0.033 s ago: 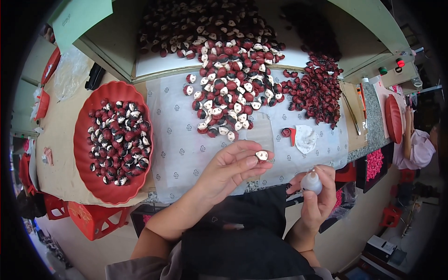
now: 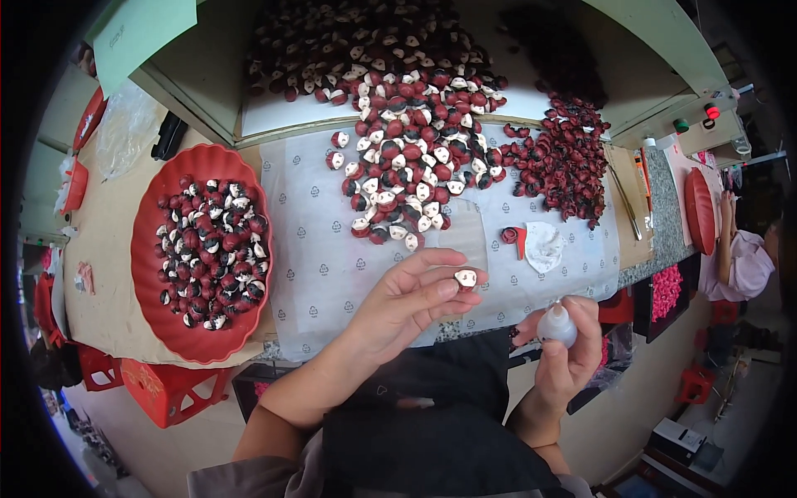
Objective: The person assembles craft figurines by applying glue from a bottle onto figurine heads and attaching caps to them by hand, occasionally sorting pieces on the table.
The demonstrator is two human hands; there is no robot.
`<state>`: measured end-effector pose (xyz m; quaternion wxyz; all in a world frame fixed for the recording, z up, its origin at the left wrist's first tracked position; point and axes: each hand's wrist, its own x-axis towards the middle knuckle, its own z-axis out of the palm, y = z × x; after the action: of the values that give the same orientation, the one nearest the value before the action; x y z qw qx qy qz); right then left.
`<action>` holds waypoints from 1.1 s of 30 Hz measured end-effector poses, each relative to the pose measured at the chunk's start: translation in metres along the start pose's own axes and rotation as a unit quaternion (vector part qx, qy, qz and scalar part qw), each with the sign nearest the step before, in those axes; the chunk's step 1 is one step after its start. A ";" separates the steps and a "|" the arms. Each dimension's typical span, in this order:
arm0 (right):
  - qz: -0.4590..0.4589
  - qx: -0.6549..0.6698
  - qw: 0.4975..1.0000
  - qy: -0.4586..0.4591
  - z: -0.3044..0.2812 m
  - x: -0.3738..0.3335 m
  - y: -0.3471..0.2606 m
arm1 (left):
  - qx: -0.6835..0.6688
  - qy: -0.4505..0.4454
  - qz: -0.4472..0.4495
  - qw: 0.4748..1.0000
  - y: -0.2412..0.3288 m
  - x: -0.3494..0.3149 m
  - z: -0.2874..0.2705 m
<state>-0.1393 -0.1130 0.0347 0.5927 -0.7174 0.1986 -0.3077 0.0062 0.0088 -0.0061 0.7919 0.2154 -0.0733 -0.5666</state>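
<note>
Over the near edge of the paper-covered bench, my left hand (image 2: 413,292) pinches a small figure head (image 2: 466,278) between thumb and fingers. Its white face is turned upward, with dark red beneath it. To the right and a little nearer, my right hand (image 2: 565,344) is closed round a small translucent squeeze bottle (image 2: 557,325), its nozzle pointing up. The bottle is apart from the head. Beyond both hands lies a big heap of similar red, black and white heads (image 2: 407,158). Next to it is a pile of dark red curved pieces (image 2: 564,158).
A red scalloped tray (image 2: 148,249) of heads stands at the left. Near the right hand lie a white scrap (image 2: 544,247) and a red-handled item (image 2: 520,241). A thin tool (image 2: 628,205) rests at the right, past which another person's sleeve (image 2: 743,266) shows.
The squeeze bottle and the fingers of my right hand have shifted very slightly. My left hand and the head in it have hardly moved.
</note>
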 end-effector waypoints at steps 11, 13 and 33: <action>-0.128 0.183 0.968 0.117 0.013 0.003 0.001 | 0.010 0.016 0.009 1.000 0.000 -0.002 0.001; -0.160 0.124 0.971 0.125 0.015 0.002 0.003 | 0.006 0.008 0.013 1.000 0.000 -0.001 0.001; -0.330 -0.074 0.941 -0.019 0.016 -0.001 0.011 | 0.019 -0.027 0.014 0.999 -0.005 -0.003 0.005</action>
<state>-0.1285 -0.1030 0.0220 0.4064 -0.7903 -0.0385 -0.4569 -0.0010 0.0093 -0.0029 0.7932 0.2137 -0.1087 -0.5598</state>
